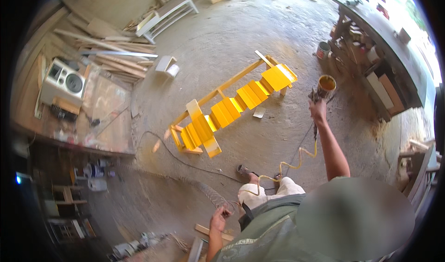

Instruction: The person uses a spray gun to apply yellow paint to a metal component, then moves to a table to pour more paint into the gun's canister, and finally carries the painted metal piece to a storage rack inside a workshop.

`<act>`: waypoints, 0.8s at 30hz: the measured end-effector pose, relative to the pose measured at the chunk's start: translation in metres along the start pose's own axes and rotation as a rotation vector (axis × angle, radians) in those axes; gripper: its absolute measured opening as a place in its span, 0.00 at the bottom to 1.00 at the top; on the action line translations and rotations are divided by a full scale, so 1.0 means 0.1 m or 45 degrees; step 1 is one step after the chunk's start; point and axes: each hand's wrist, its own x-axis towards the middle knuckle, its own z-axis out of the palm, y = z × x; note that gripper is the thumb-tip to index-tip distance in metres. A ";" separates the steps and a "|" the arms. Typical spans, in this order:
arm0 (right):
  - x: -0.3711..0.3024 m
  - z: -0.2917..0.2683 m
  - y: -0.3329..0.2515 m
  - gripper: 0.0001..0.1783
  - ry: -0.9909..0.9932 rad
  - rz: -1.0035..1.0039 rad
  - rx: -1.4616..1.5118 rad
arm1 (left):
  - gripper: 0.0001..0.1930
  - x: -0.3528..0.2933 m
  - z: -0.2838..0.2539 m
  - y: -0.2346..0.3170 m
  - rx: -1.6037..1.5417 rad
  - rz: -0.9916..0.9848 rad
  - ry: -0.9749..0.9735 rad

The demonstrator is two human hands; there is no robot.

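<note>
So the dark metal spray gun (316, 96) is held out over the dusty grey floor (222, 44), off to the right of the glossy yellow boards (225, 113). Right hand (318, 110) has its fingers wrapped around the grip. The round metal cup (326, 92) by the gun looks open, with amber liquid inside, so tipping it too far could slop some out. The thin yellow coiled hose (300, 156) dangles by the person's feet: snag it and the gun could get yanked. Left hand (217, 221) is curled at the clear spiral hose (204, 186), can't tell if it's pinching. That one could drag dust up onto the wet-looking boards, or trip someone. Other containers: a silvery tin can (323, 50) near the bench, and a white tub (173, 71); can't make out what's in either.
</note>
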 end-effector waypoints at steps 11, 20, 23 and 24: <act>-2.06 -0.91 -0.59 0.21 -0.740 -0.225 0.333 | 0.13 -0.04 0.42 -0.92 0.258 0.574 0.232; -3.19 -0.39 -1.44 0.16 -1.327 -0.660 0.247 | 0.26 -0.27 0.16 -1.42 0.581 0.791 0.951; -3.78 -0.23 -1.63 0.12 -1.553 -0.646 -0.021 | 0.28 -0.39 -0.19 -1.93 0.623 0.895 1.156; -3.95 -0.18 -1.65 0.10 -1.576 -0.674 0.016 | 0.27 -0.43 -0.22 -2.02 0.686 0.980 1.247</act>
